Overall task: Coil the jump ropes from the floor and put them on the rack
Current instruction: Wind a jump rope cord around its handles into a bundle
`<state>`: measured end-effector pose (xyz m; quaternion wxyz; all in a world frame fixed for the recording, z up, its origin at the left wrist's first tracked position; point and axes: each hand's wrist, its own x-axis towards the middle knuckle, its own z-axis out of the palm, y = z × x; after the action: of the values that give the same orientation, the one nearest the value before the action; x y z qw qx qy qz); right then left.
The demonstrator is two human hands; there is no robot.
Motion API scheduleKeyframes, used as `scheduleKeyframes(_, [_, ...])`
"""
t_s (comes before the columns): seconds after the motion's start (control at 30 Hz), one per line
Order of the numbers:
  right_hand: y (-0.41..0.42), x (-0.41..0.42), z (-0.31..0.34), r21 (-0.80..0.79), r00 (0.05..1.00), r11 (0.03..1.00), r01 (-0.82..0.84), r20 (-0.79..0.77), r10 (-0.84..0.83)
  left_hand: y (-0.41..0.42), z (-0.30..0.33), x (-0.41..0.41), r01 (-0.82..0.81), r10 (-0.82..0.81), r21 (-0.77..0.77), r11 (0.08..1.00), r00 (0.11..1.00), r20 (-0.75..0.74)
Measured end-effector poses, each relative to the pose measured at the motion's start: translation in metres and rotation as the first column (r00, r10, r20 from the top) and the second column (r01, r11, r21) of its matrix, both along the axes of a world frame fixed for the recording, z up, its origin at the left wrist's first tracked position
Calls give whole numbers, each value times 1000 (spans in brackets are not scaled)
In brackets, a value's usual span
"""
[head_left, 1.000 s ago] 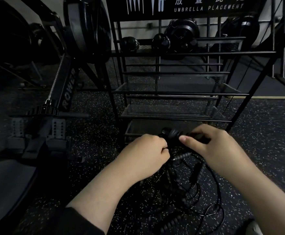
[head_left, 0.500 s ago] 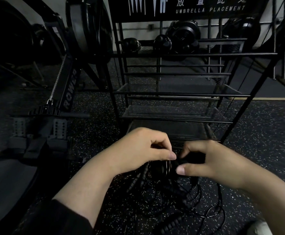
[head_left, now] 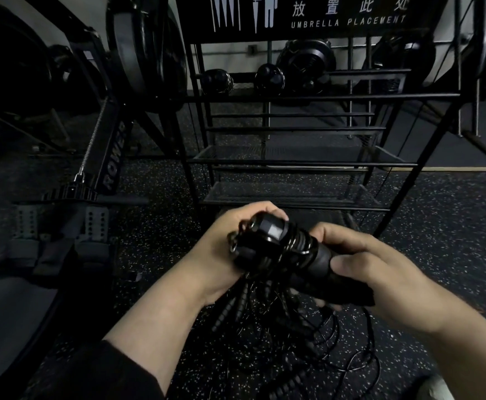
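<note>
A dim gym: dark rubber floor [head_left: 452,226] flecked with pale specks, a rowing machine [head_left: 111,160] marked "ROWER" at left, dumbbells [head_left: 269,80] lined along a pale wall [head_left: 227,54] behind.

At the top of the frame, the rack's black sign [head_left: 308,15] reads "UMBRELLA PLACEMENT" beneath Chinese characters; at left, the rowing machine's rail [head_left: 114,157] reads "ROWER".

jump rope handles [head_left: 276,241] glossy black, cords [head_left: 316,336] black; floor [head_left: 452,241] black rubber, white/yellow speckle; rack [head_left: 293,161] black wire mesh, far sign [head_left: 308,13] black with white lettering; rower [head_left: 114,157] left, black rail, grey "ROWER" text; sleeve [head_left: 106,373] black
</note>
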<state>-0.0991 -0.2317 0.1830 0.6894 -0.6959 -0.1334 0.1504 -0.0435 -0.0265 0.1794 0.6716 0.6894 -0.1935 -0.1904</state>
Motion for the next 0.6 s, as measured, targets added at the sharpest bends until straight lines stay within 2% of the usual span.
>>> scheduleKeyframes(0.1, [4, 0, -2, 160, 997, 986, 50, -61, -41, -2, -2, -6, -63, 62, 34, 997, 998, 15])
scheduleKeyframes(0.23, [3, 3, -7, 267, 986, 950, 161, -74, -147, -10, -7, -2, -183, 185, 117, 976, 983, -4])
scheduleKeyframes(0.3, [4, 6, -7, 297, 974, 928, 226, -97, -206, -14, -8, -4, -169, 174, 136, 976, 984, -28])
scheduleKeyframes(0.43, [7, 5, -4, 253, 936, 902, 349, -130, -326, -20, -3, -5, -134, 144, 196, 971, 989, -37])
scheduleKeyframes(0.6, [8, 7, -2, 100, 894, 889, 447, -70, -442, -17, -12, 2, -140, 47, 469, 872, 978, 204])
